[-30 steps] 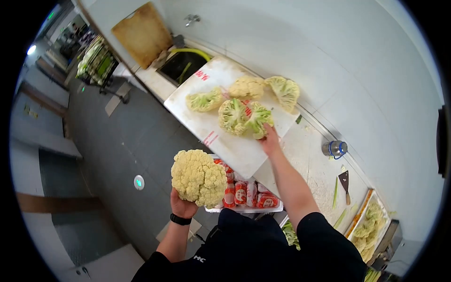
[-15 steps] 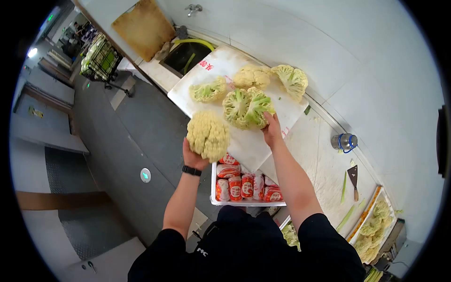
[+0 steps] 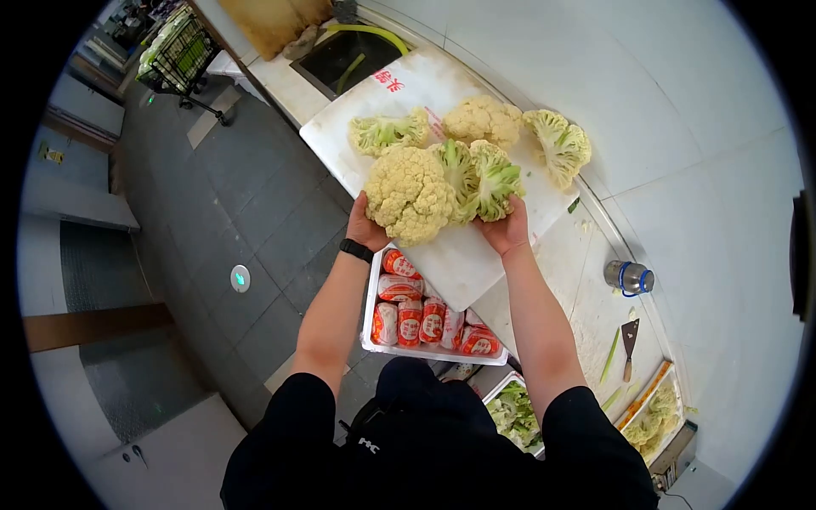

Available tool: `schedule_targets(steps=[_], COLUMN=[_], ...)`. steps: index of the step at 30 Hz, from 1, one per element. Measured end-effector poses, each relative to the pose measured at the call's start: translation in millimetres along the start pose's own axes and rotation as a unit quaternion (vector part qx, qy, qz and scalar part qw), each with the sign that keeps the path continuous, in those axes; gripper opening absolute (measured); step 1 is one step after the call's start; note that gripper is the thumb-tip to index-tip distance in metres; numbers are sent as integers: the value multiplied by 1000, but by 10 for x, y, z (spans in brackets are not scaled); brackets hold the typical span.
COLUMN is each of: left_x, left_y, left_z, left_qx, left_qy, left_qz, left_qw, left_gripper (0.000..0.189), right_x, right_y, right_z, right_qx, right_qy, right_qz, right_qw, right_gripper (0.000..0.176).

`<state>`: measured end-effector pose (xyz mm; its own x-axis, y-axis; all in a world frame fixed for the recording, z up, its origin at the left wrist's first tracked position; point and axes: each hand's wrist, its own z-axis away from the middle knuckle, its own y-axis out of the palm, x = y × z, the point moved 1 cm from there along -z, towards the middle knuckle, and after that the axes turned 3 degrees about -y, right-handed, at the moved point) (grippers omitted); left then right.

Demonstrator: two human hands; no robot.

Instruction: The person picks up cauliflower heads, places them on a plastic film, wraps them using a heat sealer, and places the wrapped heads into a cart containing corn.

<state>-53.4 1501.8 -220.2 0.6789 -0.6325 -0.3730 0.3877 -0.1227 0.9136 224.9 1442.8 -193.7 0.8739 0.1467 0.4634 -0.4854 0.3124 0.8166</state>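
Observation:
My left hand (image 3: 365,223), with a black band on its wrist, grips a cauliflower head (image 3: 410,194) by its left side, curd facing up. Closed on the lower edge of a cauliflower with its green-stemmed underside up (image 3: 495,180) is my right hand (image 3: 507,226); some of its fingers are hidden beneath. The two cauliflowers touch over the white board (image 3: 450,268). Behind them on the board lie a cauliflower piece with pale green stems (image 3: 389,133) and a curd-up cauliflower (image 3: 483,121). Another cauliflower (image 3: 561,146) leans near the wall at right.
A white foam box (image 3: 433,351) of red-and-white wrapped packs stands below the board. Beyond are a sink (image 3: 348,61) and a loaded cart (image 3: 183,55). At right are a metal jar (image 3: 629,278), a broad-bladed tool (image 3: 629,348) and a cauliflower tray (image 3: 653,425). Greens fill a box (image 3: 515,416) near my body.
My left hand has carried its cauliflower up and right, over the board and against the other one. My right hand has shifted slightly along its cauliflower's lower edge. The camera view has also shifted.

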Motion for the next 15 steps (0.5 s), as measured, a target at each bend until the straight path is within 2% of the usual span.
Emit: schedule_targets(steps=[3,6,7,8,10,12,13,15], left_x=[16,177,236,320,520,737,887,1166], left_y=[13,110,362,467,683,902,996,1279], left_z=[48,223,321,380,544,700,780,929], left_qx=[-18,42,-8,-2,102,125,148,146], left_qy=[-18,-56,-74,-72,-105,-161,-159,-224], left_qz=[-54,-22,-54,-76,-77,-80,-88,-81], left_qw=[998,997,996,994,986,976,972,960], left_gripper=[80,69,77,78,80,83,85,89], right_x=[-21,68,112,175,307,411,459,459], right_y=[32,-31,-93,-162,-269,-326,-421,-421], right_z=[193,494,668,861,1336,1941,2267,2974], right_qx=[4,27,20,36,43,17,33,0], right_qy=[-46,-74,-90,-107,-152,-177,-189,-246], right_qz=[7,-23,-30,-35,-43,-38,-45,-63], right_qw=[999,997,995,993,987,983,980,967], right_gripper=[65,70,70,71,72,74,75,77])
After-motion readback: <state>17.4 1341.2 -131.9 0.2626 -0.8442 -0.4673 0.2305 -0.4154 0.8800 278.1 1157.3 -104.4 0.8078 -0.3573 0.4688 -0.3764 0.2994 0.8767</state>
